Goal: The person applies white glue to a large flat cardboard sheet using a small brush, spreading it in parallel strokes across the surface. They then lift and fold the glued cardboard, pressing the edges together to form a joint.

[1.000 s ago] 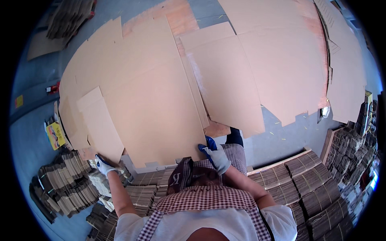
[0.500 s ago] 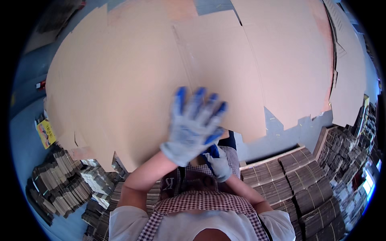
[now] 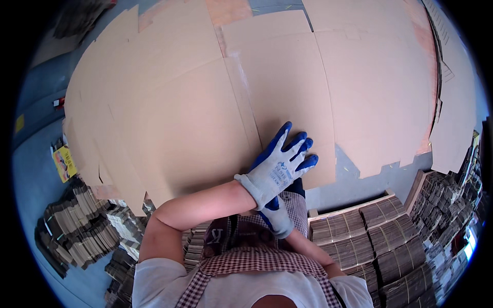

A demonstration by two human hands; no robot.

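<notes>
**Flat Cardboard Sheets: Hand Position at the Near Edge**

Grey-blue floor (image 3: pixel 31 169) forms the background, visible at 9 o'clock and again as a gap at 4 o'clock beyond the sheet edge.

Head view:

1. Large flat cardboard sheets (image 3: pixel 169 123) fill the upper field from 10 to 2 o'clock, overlapping one another. More sheets (image 3: pixel 452 118) stand or lean at 3 o'clock.
2. The left hand (image 3: pixel 280 167), in a grey glove with blue coating, crosses to centre-right. Its fingers are spread and laid flat on the near corner of the cardboard panel (image 3: pixel 287 92), just right of a vertical crease. The flat palm appears placed to press or steady the panel at its edge.
3. The right hand (image 3: pixel 277 215), gloved alike, sits directly below the left at 6 o'clock, against the checked apron (image 3: pixel 246 259). It is largely covered by the left wrist; whether its fingers grip the sheet edge cannot be told.
4. Bundled stacks of folded cardboard (image 3: pixel 77 231) lie at 8 o'clock; further stacks in a wooden frame (image 3: pixel 380 241) lie at 4 to 5 o'clock, within reach of either arm.
5. A yellow packet (image 3: pixel 64 163) rests on the floor at 9 o'clock, beside the sheet pile.
</notes>
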